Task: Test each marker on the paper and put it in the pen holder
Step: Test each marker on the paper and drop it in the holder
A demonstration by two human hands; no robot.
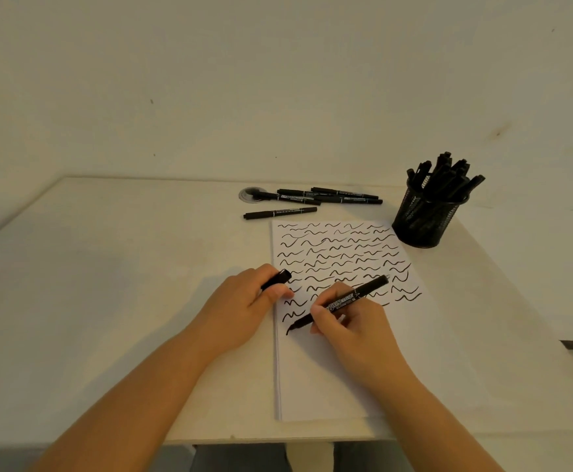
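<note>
A black marker (341, 303) is gripped in the right hand (353, 330), fingers closed around its barrel, with the tip set on the paper (332, 376) at the start of a fresh stroke near the sheet's left edge. The barrel is tilted up and away to the right. A black cap (277, 279) is pinched in the left hand (244, 308), which is rested at the paper's left edge. The upper part of the sheet is covered with rows of black wavy test marks (339, 257); the lower part is blank. Just beyond the sheet's far right corner, a black mesh pen holder (423, 219) is found packed with upright markers. A loose group of markers (329, 196) is laid on the table (108, 301) beyond the sheet's far edge, with a single marker (280, 212) nearer the sheet.
</note>
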